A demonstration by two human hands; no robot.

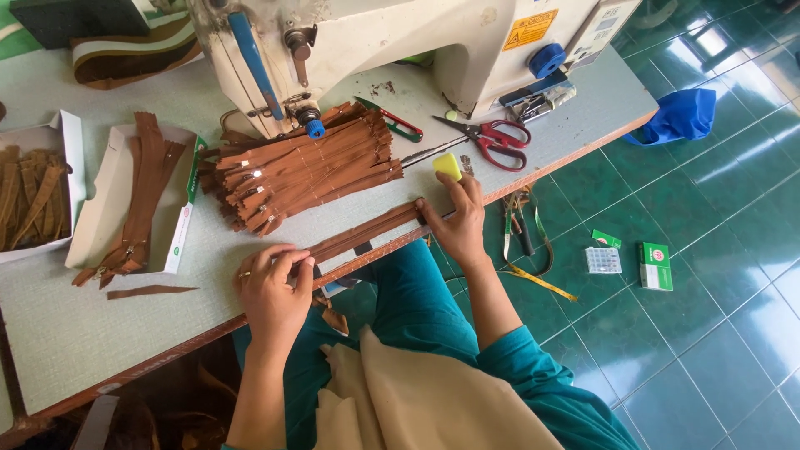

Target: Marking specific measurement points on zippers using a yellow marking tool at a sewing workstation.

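I have a bundle of brown zippers (367, 233) stretched flat along the near edge of the table (100, 350), one end in each hand. My left hand (271, 292) is closed over the left end, fingers curled down on top and thumb tucked under, pinching it. My right hand (454, 221) clamps the other end, fingers pressed together across the tapes. As I judge it, this is the squaring-up step, with the lengths held taut and level between my two grips. Any move from here calls for both ends to stay even so the bundle does not fan out.

Beyond my hands stands the cream sewing machine (400, 50), the biggest thing on the pale grey tabletop. To the right of my right hand, off the table, the floor (725, 350) is glossy green tile. Below my grip, a beige cloth (417, 400) lies over my lap.

Just past the bundle is a loose heap of zippers (308, 167) of the same brown. Left of my left hand sits an open white box (96, 225) with more zippers trailing out, and a second box (62, 137) lies further left.

Past my right hand are red-handled scissors (492, 137), and a small yellow block (447, 165) sits just beside my right fingertips. A blue cloth (679, 117) lies off the table's far right corner. On the floor to the right are a green packet (656, 265) and a yellow tape measure (542, 282).
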